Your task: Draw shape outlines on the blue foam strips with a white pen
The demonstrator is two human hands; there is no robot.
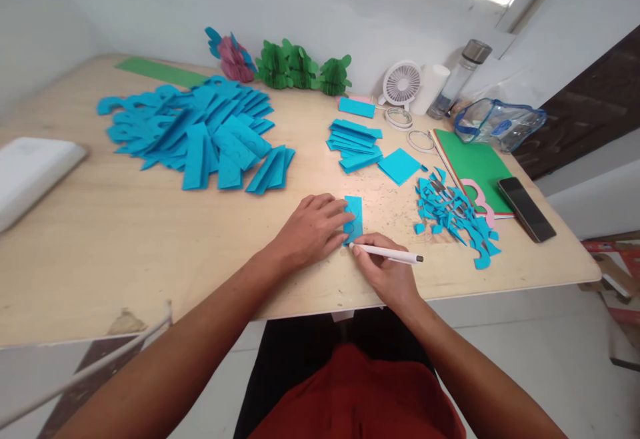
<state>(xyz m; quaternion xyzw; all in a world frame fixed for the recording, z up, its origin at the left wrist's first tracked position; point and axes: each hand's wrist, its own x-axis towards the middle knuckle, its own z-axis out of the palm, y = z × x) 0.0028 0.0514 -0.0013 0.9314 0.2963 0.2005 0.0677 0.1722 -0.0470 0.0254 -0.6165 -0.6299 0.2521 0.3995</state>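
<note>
A narrow blue paper piece point(355, 215) lies on the table in front of me, with faint curved pen lines drawn on it. My left hand point(317, 229) rests flat with its fingers stretched over the paper's left edge. In my right hand point(387, 272) is a white pen point(387, 252), its tip at the lower end of the paper. Beyond them sits a small stack of folded blue paper strips point(354, 145), beside a square blue paper point(399, 166). To the right is a heap of blue paper scraps point(450, 205).
A large pile of folded blue papers point(195, 125) covers the left middle. Along the wall stand green paper shapes point(287, 65), a small fan point(403, 83) and a bottle point(460, 79). Rightward are tape rolls point(399, 117), a green sheet point(473, 165), a clear pouch point(500, 124) and a phone point(527, 209).
</note>
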